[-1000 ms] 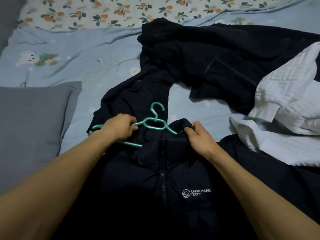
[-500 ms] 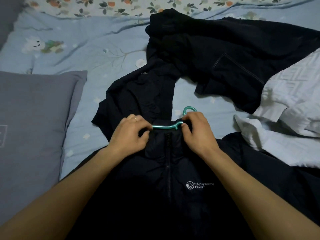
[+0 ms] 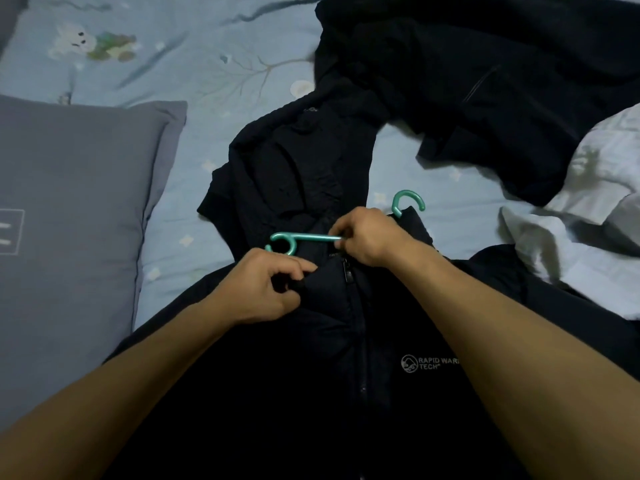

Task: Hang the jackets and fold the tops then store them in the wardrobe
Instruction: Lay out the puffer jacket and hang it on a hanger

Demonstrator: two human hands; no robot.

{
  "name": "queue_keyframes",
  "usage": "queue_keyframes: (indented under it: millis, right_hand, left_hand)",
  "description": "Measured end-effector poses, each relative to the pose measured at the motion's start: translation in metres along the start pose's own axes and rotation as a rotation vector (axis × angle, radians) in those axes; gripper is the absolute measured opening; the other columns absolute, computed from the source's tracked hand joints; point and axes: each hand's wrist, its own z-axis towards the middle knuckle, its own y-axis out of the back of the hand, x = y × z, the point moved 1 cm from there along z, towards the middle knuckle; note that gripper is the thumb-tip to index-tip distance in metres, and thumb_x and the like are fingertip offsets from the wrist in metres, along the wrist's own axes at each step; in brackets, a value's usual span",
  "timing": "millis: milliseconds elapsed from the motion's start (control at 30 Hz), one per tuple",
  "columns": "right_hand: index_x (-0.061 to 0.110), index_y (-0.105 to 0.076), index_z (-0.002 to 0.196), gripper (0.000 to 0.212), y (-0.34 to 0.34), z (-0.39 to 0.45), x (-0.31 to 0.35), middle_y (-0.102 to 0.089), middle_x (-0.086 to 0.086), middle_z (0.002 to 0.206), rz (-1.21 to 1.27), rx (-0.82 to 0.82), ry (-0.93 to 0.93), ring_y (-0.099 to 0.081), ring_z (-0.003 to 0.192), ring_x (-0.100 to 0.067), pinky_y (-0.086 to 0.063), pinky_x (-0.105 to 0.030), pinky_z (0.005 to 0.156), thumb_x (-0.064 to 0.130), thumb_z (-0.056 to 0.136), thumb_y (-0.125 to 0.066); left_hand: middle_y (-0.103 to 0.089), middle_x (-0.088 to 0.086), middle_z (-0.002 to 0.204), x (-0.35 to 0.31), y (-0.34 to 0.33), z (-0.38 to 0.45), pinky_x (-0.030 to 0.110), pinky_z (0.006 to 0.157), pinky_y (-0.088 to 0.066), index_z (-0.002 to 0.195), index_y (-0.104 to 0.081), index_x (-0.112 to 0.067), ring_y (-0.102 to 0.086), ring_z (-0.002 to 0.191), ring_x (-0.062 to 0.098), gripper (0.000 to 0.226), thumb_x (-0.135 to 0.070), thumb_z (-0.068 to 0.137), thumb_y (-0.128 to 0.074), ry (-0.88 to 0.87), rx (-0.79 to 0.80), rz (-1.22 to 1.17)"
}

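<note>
Both hands [image 3: 263, 289] [image 3: 370, 237] curled, gripping

Hanger [image 3: 304, 238] mostly hidden: middle behind right hand [image 3: 372, 237], rest under jacket [image 3: 311, 375] collar. Jacket bottom cut off by lower edge. Logo [image 3: 427, 362] lettering partly covered by right forearm. Pillow [image 3: 69, 209] cut off at left edge. White cloth [image 3: 588, 209] cut off at right edge. Left hand [image 3: 266, 287] fingertips buried in collar fabric.

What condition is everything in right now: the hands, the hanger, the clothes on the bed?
Left hand: pinches the jacket collar.
Right hand: grips the hanger.
Green hanger: partly inside the collar, hook out.
Puffer jacket: lying flat, zipped.
Other dark clothes: crumpled, unfolded.
White cloth: rumpled.
Grey pillow: lying flat.
</note>
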Motion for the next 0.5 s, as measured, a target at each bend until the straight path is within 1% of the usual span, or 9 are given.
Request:
queue_keyframes:
  millis: [33,67,133,167,233,300,367,433,500]
  right_hand:
    - [0.027,-0.073,0.110,0.022,-0.001,-0.002,0.000,-0.070,0.001,0.101,0.005,-0.064,-0.002,-0.062,0.103,-0.024,-0.046,-0.042,0.099,0.021,0.093,-0.061]
    - [0.027,-0.073,0.111,0.023,-0.002,-0.005,-0.001,-0.071,-0.001,0.103,0.010,-0.122,-0.006,-0.062,0.103,-0.025,-0.047,-0.041,0.098,0.019,0.093,-0.060]
    - [0.026,-0.074,0.107,0.022,-0.004,-0.010,-0.006,-0.070,0.000,0.094,0.009,-0.168,0.000,-0.062,0.099,-0.026,-0.047,-0.036,0.092,0.018,0.093,-0.059]
    - [0.026,-0.074,0.105,0.021,-0.005,-0.012,-0.008,-0.066,0.002,0.088,-0.018,-0.157,0.005,-0.062,0.096,-0.027,-0.045,-0.034,0.087,0.017,0.094,-0.058]
    - [0.027,-0.073,0.106,0.023,-0.004,-0.016,-0.009,-0.062,0.000,0.090,-0.097,-0.139,0.032,-0.060,0.097,-0.028,-0.042,-0.034,0.084,0.015,0.094,-0.057]
    - [0.028,-0.072,0.115,0.029,-0.003,-0.018,-0.008,-0.066,-0.003,0.105,-0.140,-0.151,0.054,-0.059,0.100,-0.028,-0.043,-0.036,0.088,0.014,0.094,-0.057]
    - [0.028,-0.071,0.118,0.032,-0.001,-0.018,-0.010,-0.066,-0.002,0.105,-0.153,-0.168,0.054,-0.059,0.097,-0.027,-0.041,-0.034,0.083,0.012,0.094,-0.056]
    - [0.027,-0.072,0.114,0.033,0.000,-0.017,-0.012,-0.058,0.002,0.089,-0.158,-0.167,0.058,-0.054,0.084,-0.026,-0.037,-0.031,0.072,0.008,0.092,-0.055]
    - [0.025,-0.072,0.105,0.033,0.000,-0.019,-0.015,-0.047,0.006,0.075,-0.156,-0.143,0.087,-0.055,0.078,-0.028,-0.033,-0.030,0.059,0.003,0.088,-0.052]
  left_hand:
    - [-0.071,-0.021,0.095,0.001,0.002,-0.002,0.019,0.079,-0.053,0.063,-0.063,-0.019,-0.070,0.091,0.002,0.004,-0.019,0.064,-0.059,-0.014,-0.055,0.004]
    - [-0.072,-0.016,0.085,0.001,0.003,-0.003,0.020,0.074,-0.054,0.063,-0.060,-0.019,-0.070,0.084,0.004,0.003,-0.016,0.064,-0.059,-0.007,-0.082,0.008]
    - [-0.069,-0.007,0.073,0.006,0.006,-0.006,0.033,0.064,-0.055,0.069,-0.057,-0.026,-0.066,0.067,0.010,0.010,-0.017,0.064,-0.059,0.048,-0.100,0.088]
    - [-0.065,-0.008,0.071,0.013,0.008,-0.006,0.035,0.063,-0.053,0.075,-0.058,-0.029,-0.061,0.064,0.010,0.012,-0.021,0.065,-0.058,0.069,-0.081,0.187]
    - [-0.063,-0.011,0.079,0.025,0.015,-0.005,0.036,0.073,-0.053,0.092,-0.068,-0.031,-0.059,0.070,0.006,0.026,-0.028,0.069,-0.057,0.062,-0.057,0.365]
    - [-0.066,-0.007,0.088,0.030,0.023,0.001,0.041,0.076,-0.054,0.097,-0.074,-0.019,-0.064,0.082,0.016,0.028,-0.026,0.075,-0.059,0.033,-0.106,0.378]
    - [-0.066,-0.005,0.088,0.028,0.028,0.004,0.036,0.074,-0.054,0.092,-0.076,-0.014,-0.065,0.082,0.016,0.016,-0.011,0.079,-0.068,0.046,-0.213,0.281]
    - [-0.067,-0.002,0.088,0.024,0.031,0.006,0.020,0.078,-0.050,0.091,-0.077,-0.011,-0.063,0.085,0.010,0.019,0.003,0.079,-0.072,0.058,-0.312,0.219]
    - [-0.067,-0.002,0.089,0.020,0.031,0.006,0.015,0.080,-0.048,0.090,-0.076,-0.011,-0.063,0.086,0.009,0.023,0.008,0.080,-0.070,0.075,-0.390,0.153]
